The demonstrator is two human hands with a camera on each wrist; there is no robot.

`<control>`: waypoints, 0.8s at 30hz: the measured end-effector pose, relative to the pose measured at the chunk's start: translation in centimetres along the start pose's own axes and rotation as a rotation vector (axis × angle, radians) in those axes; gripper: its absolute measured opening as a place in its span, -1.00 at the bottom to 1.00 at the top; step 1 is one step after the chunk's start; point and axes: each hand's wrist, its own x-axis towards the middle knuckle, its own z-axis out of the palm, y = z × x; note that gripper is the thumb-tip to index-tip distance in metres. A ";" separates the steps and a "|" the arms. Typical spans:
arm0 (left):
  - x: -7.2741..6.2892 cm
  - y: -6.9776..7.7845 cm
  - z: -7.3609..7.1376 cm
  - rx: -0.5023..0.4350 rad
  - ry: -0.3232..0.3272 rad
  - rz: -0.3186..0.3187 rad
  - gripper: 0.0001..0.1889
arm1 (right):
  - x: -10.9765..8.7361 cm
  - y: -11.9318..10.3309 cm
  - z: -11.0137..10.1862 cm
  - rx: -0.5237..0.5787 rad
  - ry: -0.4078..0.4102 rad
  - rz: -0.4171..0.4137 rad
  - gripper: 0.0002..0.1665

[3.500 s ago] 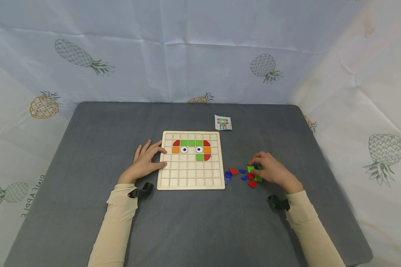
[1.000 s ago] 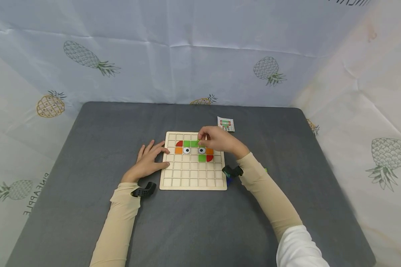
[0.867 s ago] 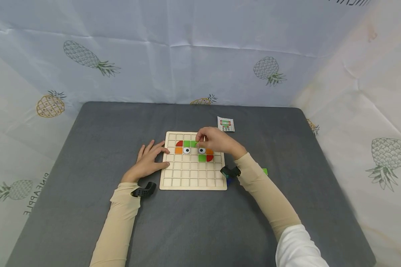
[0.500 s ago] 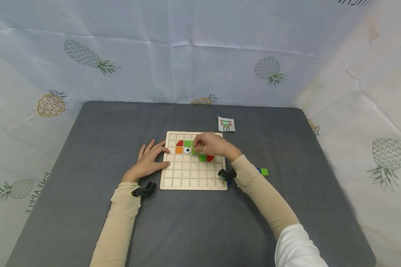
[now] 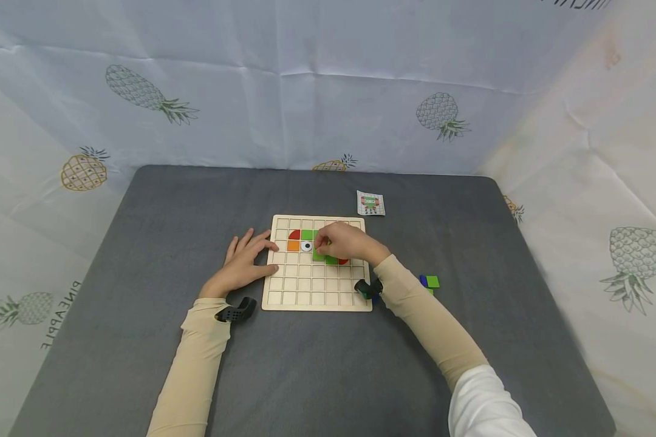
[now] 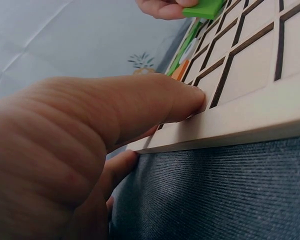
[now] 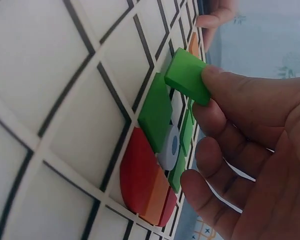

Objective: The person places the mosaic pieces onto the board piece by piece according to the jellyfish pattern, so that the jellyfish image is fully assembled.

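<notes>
My right hand (image 5: 350, 241) pinches a green tile (image 7: 187, 75) between thumb and index, tilted at the board (image 5: 272, 300); can't tell if an edge touches. Remaining fingers loosely curled. The tile is just left of a seated green (image 7: 155, 115), which has a red piece (image 7: 137, 172) on its right. My left hand (image 5: 237, 269) is spread at the board's left edge, thumb on the frame. Near that side: an eye tile (image 5: 306, 246) with an orange tile (image 5: 293, 246) on its left. Grid card (image 5: 370, 203) lies just past the far right corner. Loose blue and green tiles (image 5: 432, 281) sit right of the board, partly hidden by my right sleeve (image 5: 426, 321).
</notes>
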 end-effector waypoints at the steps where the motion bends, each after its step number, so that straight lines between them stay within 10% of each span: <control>1: 0.0 0.0 0.0 0.000 0.000 0.000 -0.61 | 0.0 0.0 0.0 -0.005 -0.001 0.001 -0.87; 24: 0.1 -0.1 0.1 0.012 0.004 -0.014 -0.60 | 0.6 0.0 0.7 -0.093 -0.011 0.028 -0.91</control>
